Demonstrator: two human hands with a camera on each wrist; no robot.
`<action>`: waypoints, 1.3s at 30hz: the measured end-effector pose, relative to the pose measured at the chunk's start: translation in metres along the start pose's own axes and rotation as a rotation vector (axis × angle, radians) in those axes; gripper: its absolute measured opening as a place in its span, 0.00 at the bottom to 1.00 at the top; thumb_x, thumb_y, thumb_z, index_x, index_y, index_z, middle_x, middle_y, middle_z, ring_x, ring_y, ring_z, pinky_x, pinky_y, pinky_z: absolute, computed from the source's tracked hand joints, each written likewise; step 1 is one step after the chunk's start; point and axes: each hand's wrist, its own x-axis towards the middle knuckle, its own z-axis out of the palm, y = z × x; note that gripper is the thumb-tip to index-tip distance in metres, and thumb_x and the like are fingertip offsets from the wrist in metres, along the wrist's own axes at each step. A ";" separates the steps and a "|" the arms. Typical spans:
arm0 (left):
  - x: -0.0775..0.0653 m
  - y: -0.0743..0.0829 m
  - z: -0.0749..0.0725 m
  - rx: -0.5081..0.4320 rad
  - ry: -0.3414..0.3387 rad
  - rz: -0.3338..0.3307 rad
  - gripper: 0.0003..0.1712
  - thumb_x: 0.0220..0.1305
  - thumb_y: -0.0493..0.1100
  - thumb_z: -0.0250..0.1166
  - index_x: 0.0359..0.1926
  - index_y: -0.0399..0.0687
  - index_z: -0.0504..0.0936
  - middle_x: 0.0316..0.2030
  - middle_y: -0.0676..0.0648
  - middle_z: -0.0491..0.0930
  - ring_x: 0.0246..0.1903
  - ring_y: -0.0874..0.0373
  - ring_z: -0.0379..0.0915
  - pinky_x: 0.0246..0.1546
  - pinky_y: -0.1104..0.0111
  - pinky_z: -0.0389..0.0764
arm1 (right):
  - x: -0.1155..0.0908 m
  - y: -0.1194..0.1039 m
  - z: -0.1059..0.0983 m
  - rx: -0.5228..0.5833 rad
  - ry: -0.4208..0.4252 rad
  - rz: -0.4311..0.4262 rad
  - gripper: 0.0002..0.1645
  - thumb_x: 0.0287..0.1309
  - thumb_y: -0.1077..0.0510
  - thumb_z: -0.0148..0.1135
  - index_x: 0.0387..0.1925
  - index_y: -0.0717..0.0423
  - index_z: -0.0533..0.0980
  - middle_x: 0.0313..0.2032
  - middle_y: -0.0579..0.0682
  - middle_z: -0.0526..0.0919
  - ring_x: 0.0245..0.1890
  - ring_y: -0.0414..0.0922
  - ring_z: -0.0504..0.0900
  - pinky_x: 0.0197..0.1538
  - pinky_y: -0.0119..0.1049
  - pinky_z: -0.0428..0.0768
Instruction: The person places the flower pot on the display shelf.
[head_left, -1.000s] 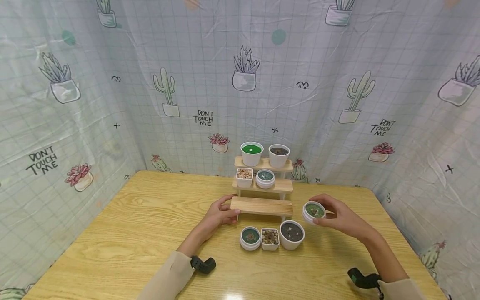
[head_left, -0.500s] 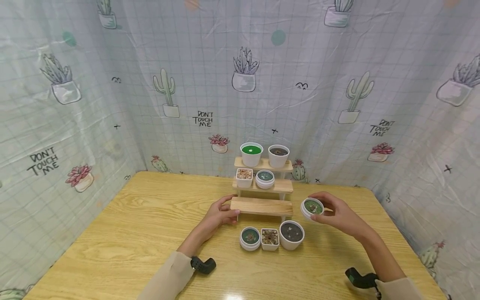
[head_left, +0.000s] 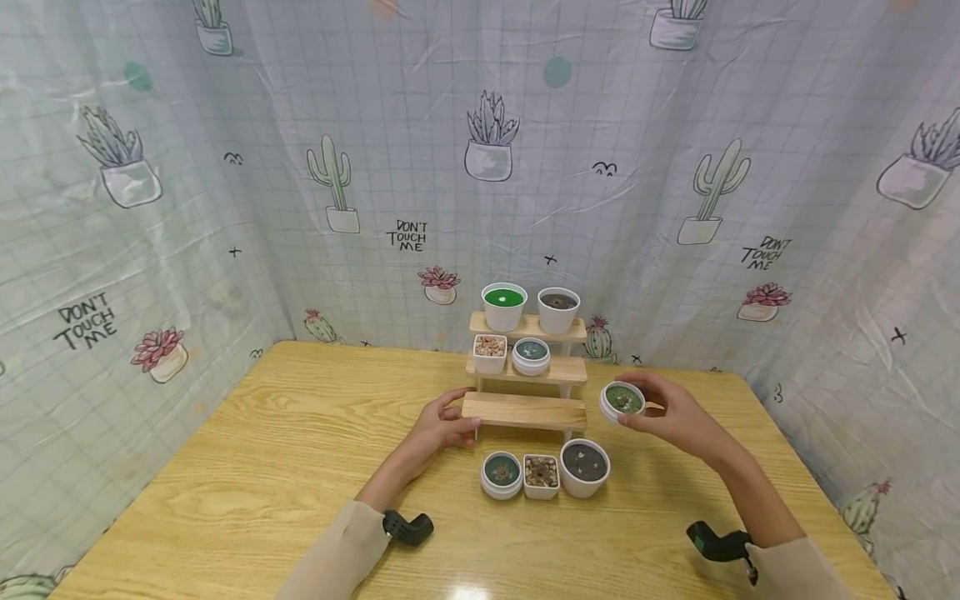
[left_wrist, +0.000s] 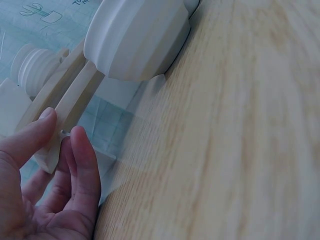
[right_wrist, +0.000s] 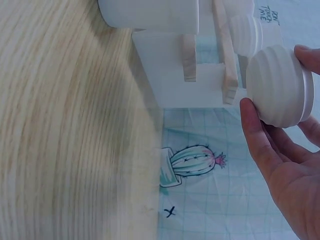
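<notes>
My left hand (head_left: 437, 427) grips the left end of the lowest board of a three-step wooden stand (head_left: 523, 410), with the thumb in front; the left wrist view shows the thumb and fingers about the board's end (left_wrist: 75, 100). To the right of the stand, my right hand (head_left: 678, 419) holds a small round white pot (head_left: 622, 402) with a green top above the table. In the right wrist view this ribbed pot (right_wrist: 277, 86) sits between thumb and fingers, its top facing away from that camera.
In front of the stand are a round pot (head_left: 502, 476), a square pot of pebbles (head_left: 542, 477) and a larger grey-topped pot (head_left: 584, 468). The middle step bears a square pot (head_left: 490, 353) and a round pot (head_left: 531, 357); two taller pots (head_left: 504, 307) (head_left: 558, 311) stand on top. A printed curtain (head_left: 375, 125) hangs behind.
My right hand has moved the round green-topped pot a little away from me and slightly left. My left hand stays on the lowest board.
</notes>
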 end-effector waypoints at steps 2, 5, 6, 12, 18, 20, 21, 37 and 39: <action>0.000 -0.001 0.000 -0.001 0.001 0.000 0.45 0.66 0.36 0.70 0.79 0.46 0.59 0.35 0.48 0.81 0.34 0.59 0.82 0.40 0.65 0.90 | 0.002 -0.001 0.001 -0.004 0.000 0.009 0.34 0.64 0.56 0.72 0.68 0.60 0.70 0.59 0.60 0.80 0.51 0.36 0.81 0.51 0.28 0.85; 0.001 -0.001 -0.001 -0.003 0.003 0.000 0.45 0.66 0.36 0.70 0.79 0.45 0.58 0.36 0.48 0.81 0.34 0.58 0.83 0.40 0.65 0.90 | 0.006 -0.002 0.001 -0.008 -0.001 0.009 0.34 0.64 0.56 0.72 0.68 0.59 0.70 0.59 0.60 0.80 0.51 0.36 0.81 0.50 0.29 0.85; 0.001 -0.001 -0.001 -0.003 0.003 0.000 0.45 0.66 0.36 0.70 0.79 0.45 0.58 0.36 0.48 0.81 0.34 0.58 0.83 0.40 0.65 0.90 | 0.007 -0.002 0.002 -0.008 -0.001 0.010 0.34 0.64 0.56 0.72 0.68 0.59 0.70 0.59 0.60 0.80 0.51 0.36 0.82 0.50 0.29 0.85; 0.001 -0.001 -0.001 0.001 0.003 -0.003 0.45 0.66 0.36 0.70 0.79 0.46 0.59 0.35 0.48 0.81 0.32 0.59 0.82 0.40 0.65 0.90 | 0.017 -0.006 0.003 -0.009 -0.002 0.005 0.33 0.65 0.55 0.72 0.67 0.58 0.71 0.58 0.60 0.80 0.52 0.37 0.81 0.51 0.29 0.85; 0.000 0.001 0.000 0.001 0.002 -0.002 0.45 0.66 0.37 0.71 0.79 0.46 0.59 0.36 0.48 0.81 0.34 0.59 0.82 0.41 0.65 0.90 | 0.026 -0.010 0.004 -0.011 -0.001 0.003 0.33 0.64 0.55 0.72 0.67 0.56 0.71 0.58 0.59 0.81 0.53 0.42 0.82 0.51 0.28 0.85; 0.000 0.001 0.000 -0.001 0.002 -0.002 0.45 0.66 0.36 0.71 0.79 0.46 0.59 0.36 0.48 0.81 0.34 0.58 0.83 0.41 0.64 0.90 | 0.029 -0.011 0.004 -0.011 -0.003 0.008 0.34 0.64 0.55 0.72 0.67 0.57 0.71 0.58 0.59 0.80 0.54 0.45 0.81 0.51 0.28 0.84; 0.000 0.000 0.000 -0.003 0.002 -0.002 0.45 0.65 0.36 0.71 0.79 0.46 0.59 0.36 0.48 0.81 0.34 0.58 0.83 0.41 0.64 0.90 | 0.031 -0.012 0.005 -0.014 -0.003 0.010 0.34 0.64 0.55 0.72 0.67 0.57 0.71 0.58 0.59 0.80 0.55 0.47 0.81 0.52 0.28 0.84; 0.000 -0.001 0.001 0.005 0.010 0.000 0.45 0.66 0.36 0.71 0.79 0.45 0.59 0.37 0.46 0.81 0.33 0.58 0.82 0.41 0.64 0.91 | 0.060 -0.021 0.011 -0.046 0.030 0.024 0.36 0.64 0.57 0.72 0.68 0.63 0.68 0.60 0.64 0.78 0.61 0.60 0.79 0.63 0.52 0.81; 0.000 0.000 0.001 0.005 0.014 0.001 0.45 0.66 0.37 0.71 0.79 0.45 0.59 0.37 0.46 0.81 0.33 0.58 0.82 0.41 0.64 0.91 | 0.064 -0.021 0.011 -0.042 0.032 0.028 0.36 0.64 0.57 0.71 0.68 0.63 0.67 0.61 0.65 0.77 0.62 0.61 0.78 0.63 0.50 0.81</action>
